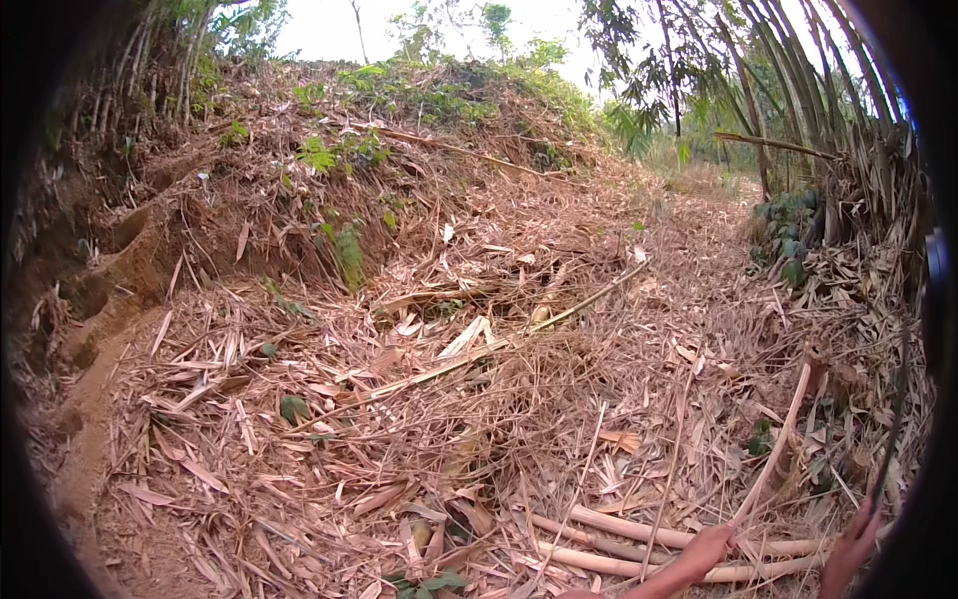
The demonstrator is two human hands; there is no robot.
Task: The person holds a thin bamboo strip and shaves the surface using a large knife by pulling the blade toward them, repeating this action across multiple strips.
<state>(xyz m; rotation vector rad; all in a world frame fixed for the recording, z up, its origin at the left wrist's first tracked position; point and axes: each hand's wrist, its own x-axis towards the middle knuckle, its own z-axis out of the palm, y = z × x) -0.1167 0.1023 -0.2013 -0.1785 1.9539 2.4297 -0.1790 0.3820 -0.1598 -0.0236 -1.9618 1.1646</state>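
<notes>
Firstly, head view: one pale stick [774, 454], slender, long axis running from left hand [709, 548] up and to the right, away from the body; far end near a brown stump-like piece [817, 372], contact or gap impossible to tell. Left grip: fingers curled round the near end of the stick, forearm [661, 582] entering from the lower edge. Right hand [848, 549], at lower right by the dark rim: grip apparently closed on the base of one long dark tool [892, 444], thin, slightly curved, near upright, exact kind too dim to tell. Nearer to pale stick: left hand, by direct hold; right hand to the right, apart from it. Several cut poles [599, 562], pale, on the ground around both hands, long axes roughly crosswise, left to right. Beyond: split pole [439, 377], laid diagonally across dry leaf litter [205, 469]; earth bank [130, 262] at left; bamboo clump [820, 95] at upper right. Containers: none in sight.
</notes>
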